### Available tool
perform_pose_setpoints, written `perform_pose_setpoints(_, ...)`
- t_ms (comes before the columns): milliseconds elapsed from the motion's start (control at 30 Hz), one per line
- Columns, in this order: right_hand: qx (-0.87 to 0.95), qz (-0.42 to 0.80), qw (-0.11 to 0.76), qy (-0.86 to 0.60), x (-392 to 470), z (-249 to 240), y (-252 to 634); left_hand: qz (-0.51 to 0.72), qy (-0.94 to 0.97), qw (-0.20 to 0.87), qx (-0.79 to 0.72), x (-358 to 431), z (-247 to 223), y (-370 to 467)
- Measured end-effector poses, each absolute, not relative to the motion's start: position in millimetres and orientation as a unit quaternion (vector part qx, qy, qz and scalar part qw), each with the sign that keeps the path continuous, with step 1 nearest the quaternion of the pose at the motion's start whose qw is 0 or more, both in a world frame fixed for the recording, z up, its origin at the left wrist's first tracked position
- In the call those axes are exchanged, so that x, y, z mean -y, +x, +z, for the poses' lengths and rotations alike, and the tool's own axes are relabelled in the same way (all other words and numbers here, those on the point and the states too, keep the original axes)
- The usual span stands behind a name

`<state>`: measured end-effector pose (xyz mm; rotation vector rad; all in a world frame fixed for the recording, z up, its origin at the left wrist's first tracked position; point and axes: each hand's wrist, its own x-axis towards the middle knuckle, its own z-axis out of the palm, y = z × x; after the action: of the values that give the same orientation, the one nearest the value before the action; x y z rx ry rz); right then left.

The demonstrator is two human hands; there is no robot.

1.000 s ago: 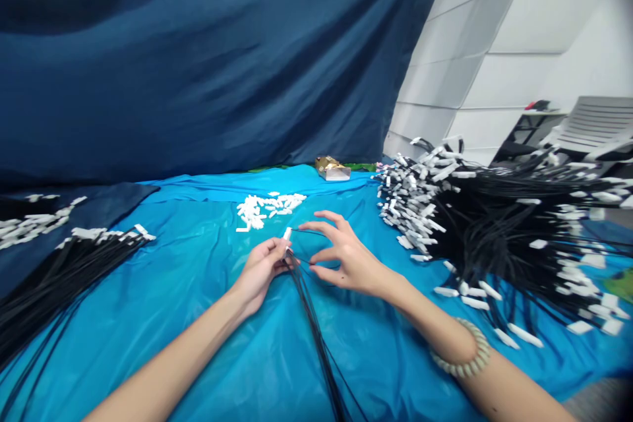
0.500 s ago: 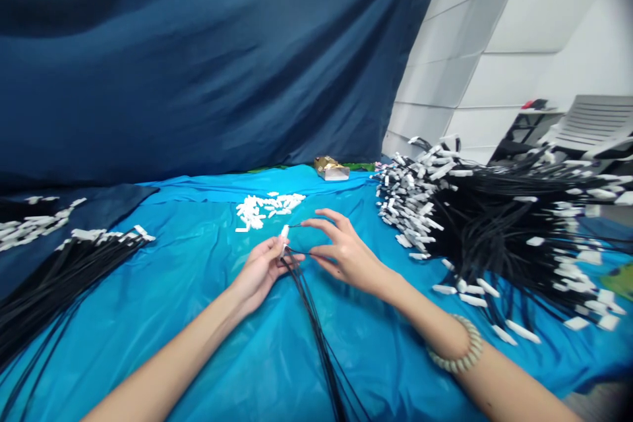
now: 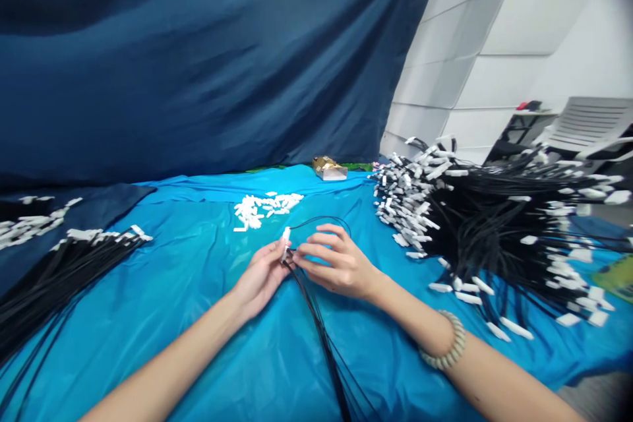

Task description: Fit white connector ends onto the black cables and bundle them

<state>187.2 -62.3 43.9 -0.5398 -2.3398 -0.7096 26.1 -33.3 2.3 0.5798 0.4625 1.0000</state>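
Between its thumb and fingers my left hand (image 3: 262, 275) pinches a small white connector (image 3: 286, 236) that stands nearly upright. Black cables (image 3: 316, 323) run from just below it toward the front edge of the view. A thin black wire (image 3: 324, 217) leaves the connector's top and loops over to the right. Close beside it, my right hand (image 3: 339, 262) has its fingers curled, fingertips near the connector's lower end; what they hold, if anything, is too small to make out. Behind the hands lies a pile of loose white connectors (image 3: 254, 210) on the blue cloth (image 3: 198, 277).
A large heap of black cables with white ends (image 3: 479, 224) covers the right side. Another bundle (image 3: 74, 270) lies at the left. A small gold box (image 3: 330, 169) sits at the back, before a dark blue curtain (image 3: 222, 66). A white chair (image 3: 588, 125) stands far right.
My right hand has moved left, closer to the connector, and its fingers have curled in. The thin wire now arches in a loop above it. My left hand keeps its grip.
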Motion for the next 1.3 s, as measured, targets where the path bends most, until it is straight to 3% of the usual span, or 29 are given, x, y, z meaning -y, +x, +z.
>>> perform_pose_setpoints(667,0.899,-0.242,0.31,-0.195,59.0,39.1,184.9,0.46,0.269,0.818,-0.217,35.5,4.2,29.1)
perform_pose_setpoints(867,0.826,0.061,0.445,-0.342,65.4,42.8,178.3,0.479,0.274,0.803,-0.225,36.1,5.8,29.0)
perform_pose_setpoints(1067,0.51,0.46,0.625,-0.371,67.7,59.2,173.8,0.484,0.265,0.787,-0.276,35.5,8.4,27.9)
perform_pose_setpoints(1167,0.378,0.516,0.68,-0.359,63.1,66.8,184.3,0.485,0.273,0.782,-0.279,36.3,8.6,28.6)
perform_pose_setpoints(1300,0.331,0.455,0.731,-0.386,57.0,76.7,204.6,0.479,0.276,0.784,-0.282,36.9,6.6,29.1)
